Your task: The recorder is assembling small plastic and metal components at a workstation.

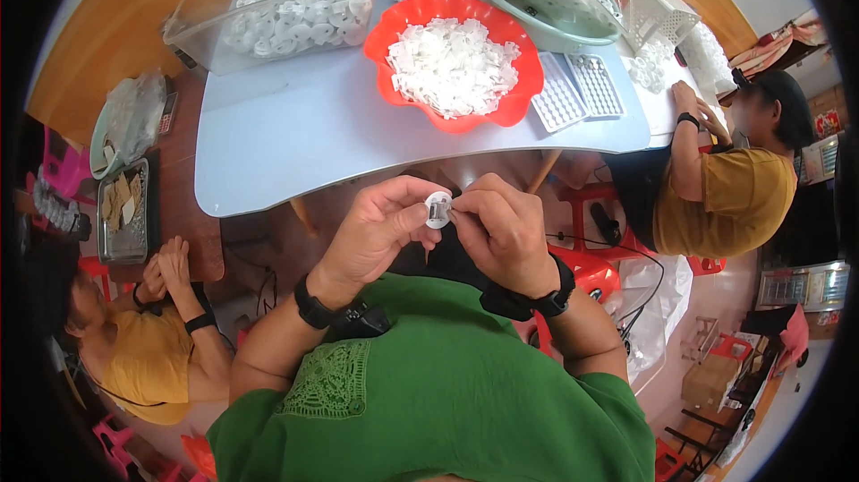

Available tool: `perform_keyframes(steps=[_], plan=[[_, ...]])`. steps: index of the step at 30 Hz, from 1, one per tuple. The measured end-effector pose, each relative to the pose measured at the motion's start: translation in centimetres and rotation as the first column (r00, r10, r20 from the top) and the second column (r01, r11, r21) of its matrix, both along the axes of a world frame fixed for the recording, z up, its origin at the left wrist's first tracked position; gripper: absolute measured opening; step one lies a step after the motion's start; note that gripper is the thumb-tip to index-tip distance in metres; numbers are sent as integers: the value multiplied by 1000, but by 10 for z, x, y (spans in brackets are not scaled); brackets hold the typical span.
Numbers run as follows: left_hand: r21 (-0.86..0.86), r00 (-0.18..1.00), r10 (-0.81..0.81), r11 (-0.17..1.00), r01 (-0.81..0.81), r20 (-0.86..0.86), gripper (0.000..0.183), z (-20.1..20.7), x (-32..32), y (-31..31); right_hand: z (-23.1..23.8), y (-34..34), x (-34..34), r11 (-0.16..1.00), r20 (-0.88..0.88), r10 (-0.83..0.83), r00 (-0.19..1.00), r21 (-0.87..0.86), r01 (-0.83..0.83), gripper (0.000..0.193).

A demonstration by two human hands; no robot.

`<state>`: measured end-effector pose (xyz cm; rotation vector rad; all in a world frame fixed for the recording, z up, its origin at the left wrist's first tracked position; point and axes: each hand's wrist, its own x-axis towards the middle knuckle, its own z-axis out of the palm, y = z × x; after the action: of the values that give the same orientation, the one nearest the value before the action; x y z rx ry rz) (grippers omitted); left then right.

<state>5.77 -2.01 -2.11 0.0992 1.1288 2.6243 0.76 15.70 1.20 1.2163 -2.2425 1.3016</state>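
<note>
In front of my chest, short of the table's near edge, both hands meet at a small round white plastic part point(438, 199) with a greyish rectangular middle. My left hand point(380, 224) grips its left side between thumb and fingers. The fingers of my right hand point(506, 230) are closed in a pinch at its right edge; whether they also hold a smaller piece is hidden. Beyond my hands, a red scalloped bowl point(379, 79) heaped with small white plastic pieces stands on the pale blue table point(277, 137).
A clear bin point(201, 39) of round white parts stands at the back left. Behind the bowl's right side are a pale green basin point(546, 33) and white trays point(561, 93). Co-workers sit to the right point(725, 187) and left point(152, 330). A cable point(658, 281) hangs at right.
</note>
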Motion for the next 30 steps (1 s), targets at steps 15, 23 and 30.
perform_keyframes(steps=[15,23,30], plan=[[-171,999,-15,985,6,-50,24,7,20,17,6,17,20,988,-144,-31,989,146,53,15],[-269,992,-45,963,13,-116,21,15,18,25,16,34,11,994,811,111,574,-98,-54,20],[-167,999,-14,986,9,-31,25,13,8,26,10,67,-28,983,881,171,441,-182,-17,10]])
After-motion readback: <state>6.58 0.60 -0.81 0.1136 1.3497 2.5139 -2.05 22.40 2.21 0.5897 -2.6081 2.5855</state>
